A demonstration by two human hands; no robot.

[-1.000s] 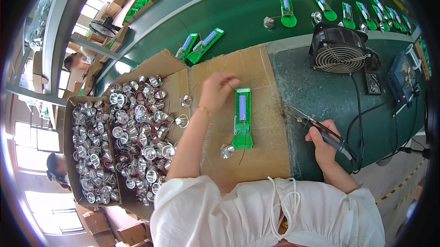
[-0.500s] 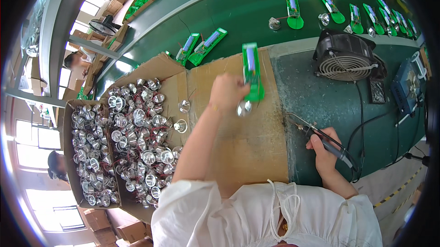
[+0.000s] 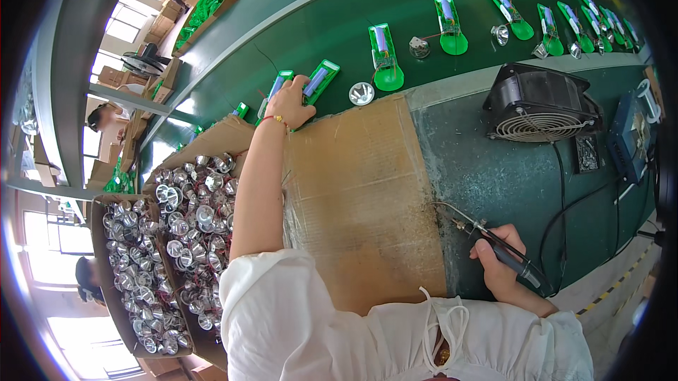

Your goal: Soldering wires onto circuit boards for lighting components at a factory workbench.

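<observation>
My left hand (image 3: 288,104) reaches to the green belt at the far left, its fingers curled over the near end of a green plastic housing (image 3: 323,79) with a purple cell inside. Another green housing (image 3: 280,81) lies just left of it, partly hidden by that hand. My right hand (image 3: 500,259) is closed around a soldering iron (image 3: 521,266) with a thin bent metal tube along its front, its tip over the bench. A third green housing (image 3: 385,57) rests on the belt, a silver reflector cup (image 3: 361,93) beside its lower end.
Cardboard boxes with many reflector cups (image 3: 205,217) stand at the left. A cardboard sheet (image 3: 360,204) covers the bench before me. To the right are a black fan (image 3: 537,102), a blue soldering station (image 3: 628,134) and cables. More green housings (image 3: 450,28) line the belt.
My left hand has let go of the green housing with its reflector cup, now on the belt, and has moved left onto another housing. My right hand still holds the soldering iron.
</observation>
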